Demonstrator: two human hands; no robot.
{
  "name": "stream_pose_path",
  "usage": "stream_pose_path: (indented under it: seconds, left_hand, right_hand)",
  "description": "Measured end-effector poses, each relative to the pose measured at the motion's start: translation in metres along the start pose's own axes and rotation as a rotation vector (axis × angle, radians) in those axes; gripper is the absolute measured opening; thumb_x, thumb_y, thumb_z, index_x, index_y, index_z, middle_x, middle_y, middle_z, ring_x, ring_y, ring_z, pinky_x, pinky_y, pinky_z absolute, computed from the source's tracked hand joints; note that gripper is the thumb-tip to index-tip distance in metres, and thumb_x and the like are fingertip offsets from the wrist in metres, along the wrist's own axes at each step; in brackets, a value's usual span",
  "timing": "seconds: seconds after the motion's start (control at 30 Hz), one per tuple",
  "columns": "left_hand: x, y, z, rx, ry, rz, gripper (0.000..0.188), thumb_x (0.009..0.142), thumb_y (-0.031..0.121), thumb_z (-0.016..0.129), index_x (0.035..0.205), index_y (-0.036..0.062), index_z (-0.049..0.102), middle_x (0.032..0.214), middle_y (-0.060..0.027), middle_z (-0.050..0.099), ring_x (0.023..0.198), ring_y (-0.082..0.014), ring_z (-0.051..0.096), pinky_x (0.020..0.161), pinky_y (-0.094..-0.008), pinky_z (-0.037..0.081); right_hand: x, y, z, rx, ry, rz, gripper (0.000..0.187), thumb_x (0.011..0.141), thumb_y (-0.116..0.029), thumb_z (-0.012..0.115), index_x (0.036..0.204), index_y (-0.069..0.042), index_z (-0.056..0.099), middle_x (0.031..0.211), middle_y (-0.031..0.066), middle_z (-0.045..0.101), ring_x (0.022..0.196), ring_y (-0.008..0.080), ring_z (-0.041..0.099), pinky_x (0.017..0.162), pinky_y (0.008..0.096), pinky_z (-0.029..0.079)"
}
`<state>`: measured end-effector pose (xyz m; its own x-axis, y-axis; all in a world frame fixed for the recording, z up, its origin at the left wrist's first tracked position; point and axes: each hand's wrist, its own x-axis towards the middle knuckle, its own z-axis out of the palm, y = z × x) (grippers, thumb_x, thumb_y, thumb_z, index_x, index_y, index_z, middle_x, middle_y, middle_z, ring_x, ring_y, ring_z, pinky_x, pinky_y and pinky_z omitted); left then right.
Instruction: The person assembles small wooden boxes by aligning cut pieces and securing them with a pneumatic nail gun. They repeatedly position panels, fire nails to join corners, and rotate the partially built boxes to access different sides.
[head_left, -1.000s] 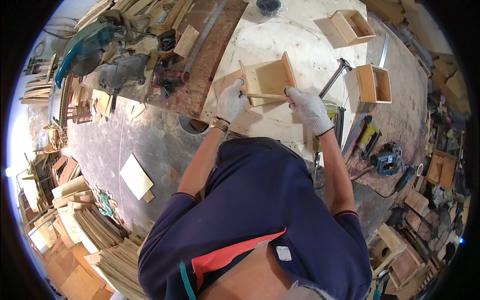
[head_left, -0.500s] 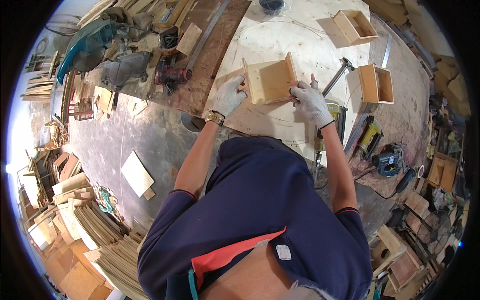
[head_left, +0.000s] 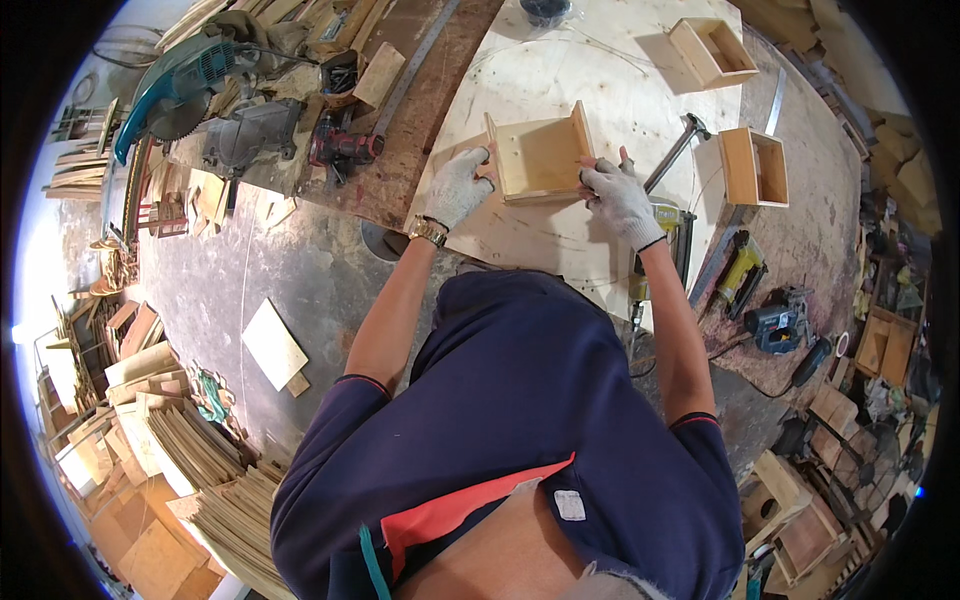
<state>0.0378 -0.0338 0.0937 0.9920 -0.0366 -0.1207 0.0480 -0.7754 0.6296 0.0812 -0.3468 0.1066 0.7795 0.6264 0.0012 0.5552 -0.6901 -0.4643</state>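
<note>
A partly built wooden box (head_left: 542, 160) with upright side panels lies on the pale plywood sheet in front of me. My left hand (head_left: 458, 188), in a whitish glove with bare fingertips, has its fingers curled at the box's left panel. On the other side my right hand (head_left: 618, 200), gloved alike, grips the lower right corner. A hammer (head_left: 670, 158) rests just beyond the right hand. Partly hidden under my right forearm is a yellow-green nail gun (head_left: 668, 216).
Two small wooden boxes (head_left: 740, 172) sit to the right. Farther down lie a second nail gun (head_left: 738, 275) and a jigsaw (head_left: 778, 328). At the left are a red drill (head_left: 343, 148) and a teal mitre saw (head_left: 180, 90). Thin boards (head_left: 195, 440) are stacked lower left.
The box has tilted or shifted very slightly away from me between my hands. Both hands keep nearly the same place and grip.
</note>
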Motion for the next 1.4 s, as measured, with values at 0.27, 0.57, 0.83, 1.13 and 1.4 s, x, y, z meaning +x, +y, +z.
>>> stream_pose_path:
  seconds: [0.27, 0.57, 0.83, 1.13, 1.4]
  left_hand:
    - [0.001, 0.005, -0.003, -0.011, -0.009, -0.009, 0.053, 0.091, 0.025, 0.071, 0.143, 0.0159, 0.064, 0.098, -0.0148, 0.063, 0.083, -0.033, 0.065, 0.077, -0.0449, 0.053]
    - [-0.002, 0.009, -0.008, 0.111, 0.077, 0.051, 0.051, 0.086, 0.024, 0.074, 0.135, 0.0125, 0.068, 0.105, -0.0127, 0.065, 0.096, -0.0308, 0.065, 0.087, -0.0439, 0.053]
    - [-0.004, 0.109, 0.041, 0.309, -0.012, 0.335, 0.047, 0.079, 0.024, 0.078, 0.12, 0.005, 0.066, 0.115, -0.0137, 0.067, 0.114, -0.0308, 0.064, 0.097, -0.0446, 0.051]
    - [0.011, 0.096, 0.102, 0.39, -0.027, 0.272, 0.05, 0.08, 0.029, 0.081, 0.122, 0.0062, 0.064, 0.112, -0.0145, 0.07, 0.105, -0.0324, 0.069, 0.093, -0.0433, 0.053]
    - [0.011, 0.11, 0.104, 0.548, -0.005, 0.274, 0.041, 0.085, 0.038, 0.078, 0.11, 0.0065, 0.069, 0.105, -0.0147, 0.072, 0.098, -0.0343, 0.071, 0.086, -0.0481, 0.056]
  right_hand:
    - [0.002, -0.002, -0.004, -0.037, -0.039, 0.003, 0.019, 0.089, -0.004, 0.069, 0.105, -0.012, 0.063, 0.123, 0.0077, 0.07, 0.141, 0.0233, 0.055, 0.129, 0.0671, 0.012]
    - [0.005, 0.005, 0.002, -0.041, -0.04, -0.05, 0.024, 0.084, -0.003, 0.07, 0.104, -0.014, 0.062, 0.123, 0.0073, 0.072, 0.143, 0.0234, 0.054, 0.127, 0.07, 0.015]
    - [0.0, 0.013, 0.012, -0.073, -0.012, -0.04, 0.027, 0.087, -0.006, 0.07, 0.112, -0.014, 0.063, 0.119, 0.008, 0.074, 0.137, 0.0274, 0.057, 0.126, 0.0645, 0.024]
    - [-0.034, 0.016, 0.054, 0.263, 0.532, 0.161, 0.061, 0.077, 0.005, 0.068, 0.135, -0.009, 0.062, 0.133, 0.0147, 0.07, 0.13, 0.0349, 0.063, 0.109, 0.0445, 0.05]
    - [-0.043, 0.005, 0.111, 0.58, 0.448, 0.562, 0.053, 0.087, 0.003, 0.061, 0.139, -0.009, 0.066, 0.102, 0.0159, 0.077, 0.081, 0.0187, 0.068, 0.077, 0.0328, 0.056]
